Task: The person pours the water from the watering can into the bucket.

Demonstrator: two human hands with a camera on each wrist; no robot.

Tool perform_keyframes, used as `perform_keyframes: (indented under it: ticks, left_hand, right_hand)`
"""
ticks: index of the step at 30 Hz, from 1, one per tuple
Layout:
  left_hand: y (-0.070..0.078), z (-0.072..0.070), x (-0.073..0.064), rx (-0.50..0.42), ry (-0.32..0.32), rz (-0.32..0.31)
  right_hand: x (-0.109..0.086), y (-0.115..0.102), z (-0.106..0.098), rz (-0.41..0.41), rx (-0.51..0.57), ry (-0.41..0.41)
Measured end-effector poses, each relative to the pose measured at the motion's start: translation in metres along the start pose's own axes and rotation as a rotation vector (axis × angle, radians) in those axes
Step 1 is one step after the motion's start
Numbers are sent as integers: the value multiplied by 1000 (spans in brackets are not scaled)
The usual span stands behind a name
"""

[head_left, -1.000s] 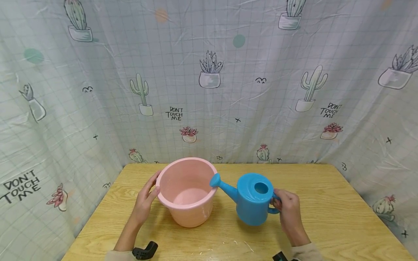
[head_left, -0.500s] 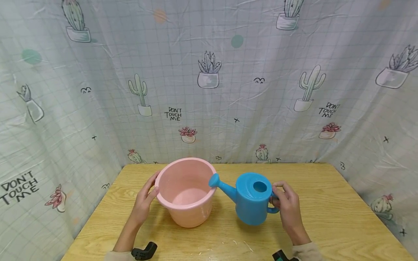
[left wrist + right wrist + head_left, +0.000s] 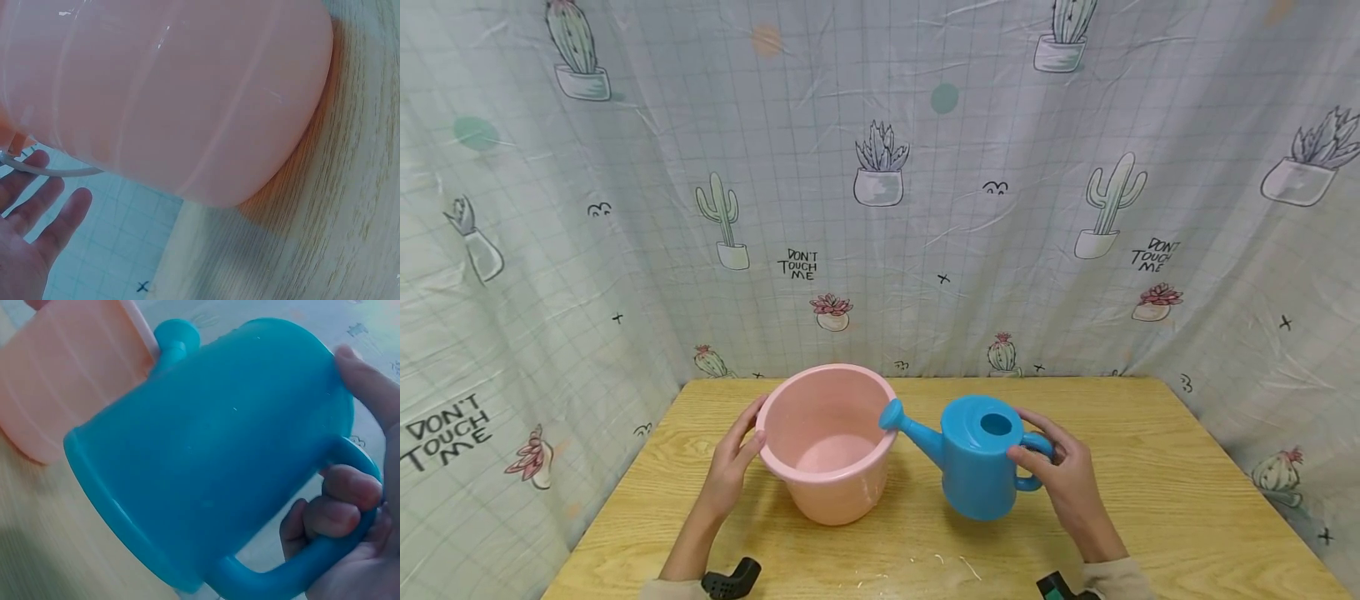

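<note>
A pink plastic bucket (image 3: 835,500) stands upright on the wooden table. My left hand (image 3: 726,471) rests against its left side near the rim; the left wrist view shows these fingers (image 3: 65,219) fairly straight beside a pale wire-like handle (image 3: 62,171). To the right is a blue watering can (image 3: 977,483), whose spout head (image 3: 892,415) is at the bucket's right rim. My right hand (image 3: 1067,467) grips the can's handle (image 3: 300,569), with several fingers curled through the loop. Its thumb presses the can's body. Whether the can's base touches the table is unclear.
The wooden table (image 3: 1150,500) runs back to a curtain (image 3: 880,242) printed with cacti. Small water streaks (image 3: 970,568) lie near the table's front edge. Black devices (image 3: 732,577) are worn at both wrists.
My right hand has shifted its hold: the thumb now lies on the near side of the can's body and the index finger reaches along its far side. Bucket and left hand look unchanged.
</note>
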State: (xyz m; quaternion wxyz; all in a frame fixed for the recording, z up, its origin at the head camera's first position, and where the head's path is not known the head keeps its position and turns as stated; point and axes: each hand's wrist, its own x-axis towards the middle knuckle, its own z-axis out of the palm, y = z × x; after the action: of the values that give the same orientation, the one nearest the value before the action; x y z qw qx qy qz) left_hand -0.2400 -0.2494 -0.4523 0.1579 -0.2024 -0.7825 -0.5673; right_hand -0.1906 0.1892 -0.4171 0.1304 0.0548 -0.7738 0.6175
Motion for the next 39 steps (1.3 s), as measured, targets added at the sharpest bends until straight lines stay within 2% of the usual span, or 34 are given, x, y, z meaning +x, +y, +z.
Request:
perform_keyframes:
  ticks: [6, 16, 28, 35, 39]
  left_hand:
    - [2, 1, 0, -3, 0, 10]
    - [1, 0, -1, 5, 4, -9]
    - [1, 0, -3, 10, 9, -5]
    - [2, -1, -3, -2, -23, -5]
    - [2, -1, -2, 2, -7, -23]
  right_hand:
    - [1, 0, -5, 15, 71, -59]
    - [0, 1, -5, -20, 102, -62]
    - [1, -6, -6, -10, 45, -78]
    - [2, -11, -7, 1, 11, -86]
    - [3, -13, -8, 1, 5, -87]
